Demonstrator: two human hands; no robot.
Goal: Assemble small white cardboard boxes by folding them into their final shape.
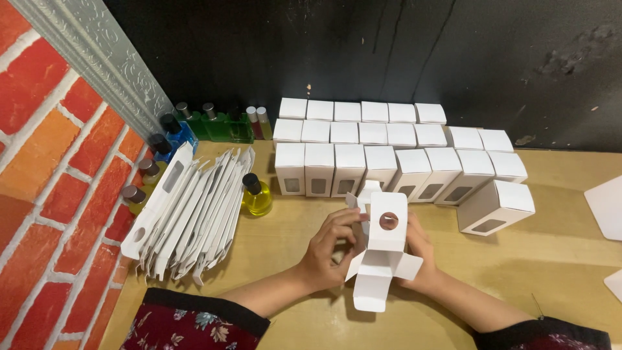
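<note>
Both my hands hold a white cardboard box with a round window, its end flaps spread open, above the wooden table. My left hand grips its left side with the fingers curled at the upper flap. My right hand is behind the box on its right side, mostly hidden. A small bottle of yellow liquid with a black cap stands just left of my hands. To its left lies a fanned stack of flat, unfolded white boxes.
Rows of assembled white window boxes stand at the back of the table against a black wall. Blue, green, red and yellow bottles line the brick wall at left. White sheet corners lie at the right edge.
</note>
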